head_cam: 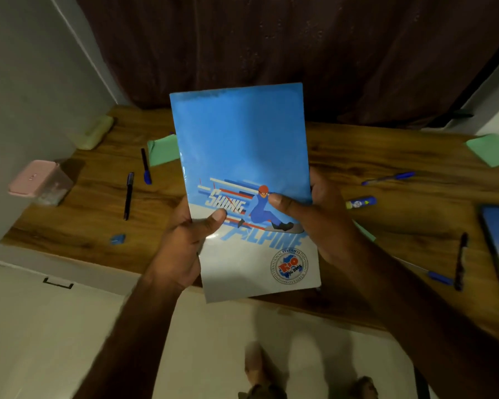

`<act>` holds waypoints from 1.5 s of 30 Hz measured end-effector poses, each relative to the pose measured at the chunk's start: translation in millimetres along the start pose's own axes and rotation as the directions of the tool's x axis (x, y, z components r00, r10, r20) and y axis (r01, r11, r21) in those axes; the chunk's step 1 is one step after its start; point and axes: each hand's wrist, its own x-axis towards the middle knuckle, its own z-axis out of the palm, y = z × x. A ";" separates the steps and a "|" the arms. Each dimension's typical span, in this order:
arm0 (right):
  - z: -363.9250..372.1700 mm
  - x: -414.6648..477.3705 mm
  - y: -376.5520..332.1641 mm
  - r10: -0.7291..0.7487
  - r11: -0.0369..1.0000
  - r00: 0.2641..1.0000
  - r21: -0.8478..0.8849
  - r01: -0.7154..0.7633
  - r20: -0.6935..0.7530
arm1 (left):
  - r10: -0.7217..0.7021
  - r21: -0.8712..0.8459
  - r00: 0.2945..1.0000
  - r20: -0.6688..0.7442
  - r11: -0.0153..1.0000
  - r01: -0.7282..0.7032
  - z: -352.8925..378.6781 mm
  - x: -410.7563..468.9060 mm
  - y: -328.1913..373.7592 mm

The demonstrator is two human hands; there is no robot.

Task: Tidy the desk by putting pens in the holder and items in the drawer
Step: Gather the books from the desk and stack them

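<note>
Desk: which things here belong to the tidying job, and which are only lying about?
Job: notebook, held by left hand and right hand; black pen; blue pen; glue stick; green paper.
Lying about: curtain; wall; pink box, use unclear.

Head-worn view, downward over desk (386, 156)
</note>
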 end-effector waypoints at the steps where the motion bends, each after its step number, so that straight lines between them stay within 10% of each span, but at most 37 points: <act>1: -11.5 -1.8 1.8 -0.001 1.000 1.000 0.000 0.001 -0.012 | -0.003 -0.007 1.000 0.013 1.000 0.004 10.9 1.5 -3.6; 32: -485.3 -132.5 79.7 0.201 0.969 0.876 -0.043 -0.244 -0.438 | -0.355 0.377 0.930 0.092 0.877 0.298 432.6 3.3 -284.6; 45: -496.0 -121.2 124.6 0.208 0.828 0.780 -0.318 -0.461 -0.591 | -0.178 0.917 0.984 0.016 0.396 0.057 433.8 18.7 -331.2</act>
